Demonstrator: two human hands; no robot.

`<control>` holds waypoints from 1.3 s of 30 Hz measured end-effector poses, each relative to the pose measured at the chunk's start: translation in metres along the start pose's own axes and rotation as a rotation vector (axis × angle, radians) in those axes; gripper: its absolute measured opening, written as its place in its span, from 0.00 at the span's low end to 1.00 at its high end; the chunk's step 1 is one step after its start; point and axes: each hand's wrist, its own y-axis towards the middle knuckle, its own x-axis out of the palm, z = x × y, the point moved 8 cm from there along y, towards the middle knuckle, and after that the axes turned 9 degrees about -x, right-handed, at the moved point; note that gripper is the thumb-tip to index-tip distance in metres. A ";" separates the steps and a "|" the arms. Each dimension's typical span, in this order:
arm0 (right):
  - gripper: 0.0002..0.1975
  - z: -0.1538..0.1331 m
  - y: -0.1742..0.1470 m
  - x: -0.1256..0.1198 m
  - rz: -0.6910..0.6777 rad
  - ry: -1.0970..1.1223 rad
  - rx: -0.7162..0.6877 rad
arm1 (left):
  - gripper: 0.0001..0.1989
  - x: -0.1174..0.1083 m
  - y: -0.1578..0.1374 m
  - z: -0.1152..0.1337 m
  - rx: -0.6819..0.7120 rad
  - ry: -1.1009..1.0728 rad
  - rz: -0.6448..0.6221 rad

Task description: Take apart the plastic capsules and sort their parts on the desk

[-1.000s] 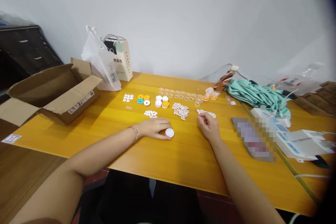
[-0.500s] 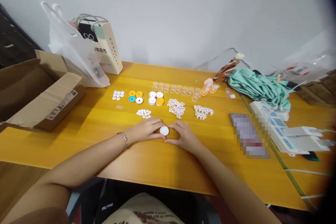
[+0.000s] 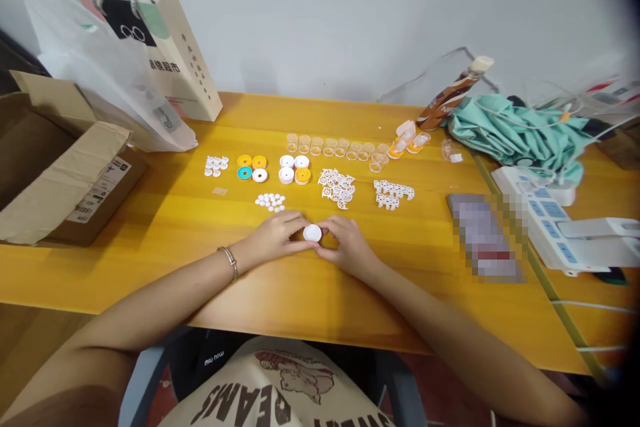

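Between my hands, low over the near part of the table [image 3: 280, 287], is a small round white plastic piece [image 3: 313, 233]. My left hand [image 3: 280, 235] grips it from the left between thumb and fingers. From the right, the thumb and fingertips of my right hand [image 3: 349, 247] close on its edge. Just beyond my hands lie small white discs [image 3: 271, 201]. Farther back are yellow, teal and white round caps [image 3: 252, 168], with white and yellow ones [image 3: 295, 169] beside them. White toothed wheel-like parts [image 3: 337, 187] and white perforated strips [image 3: 393, 193] lie to the right.
Clear small cups [image 3: 330, 147] line the back. A cardboard box [image 3: 95, 193], a plastic bag [image 3: 115, 80] and a paper bag [image 3: 187, 60] stand left. Right are a phone [image 3: 485, 237], a power strip [image 3: 540, 220], green cloth [image 3: 520, 137] and a bottle [image 3: 447, 97].
The camera view has shifted and tilted downward, showing more of my shirt. Both hands stay on the white piece, which looks slightly more tilted.
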 end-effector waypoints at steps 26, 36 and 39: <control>0.15 -0.002 -0.002 -0.002 0.012 -0.002 -0.029 | 0.09 -0.046 0.015 -0.022 -0.061 0.323 0.191; 0.14 -0.002 -0.003 -0.004 0.015 0.019 -0.025 | 0.10 -0.022 0.038 -0.020 -0.012 0.575 0.211; 0.13 -0.001 -0.003 -0.003 0.015 0.021 -0.021 | 0.10 -0.023 0.038 -0.020 -0.005 0.580 0.242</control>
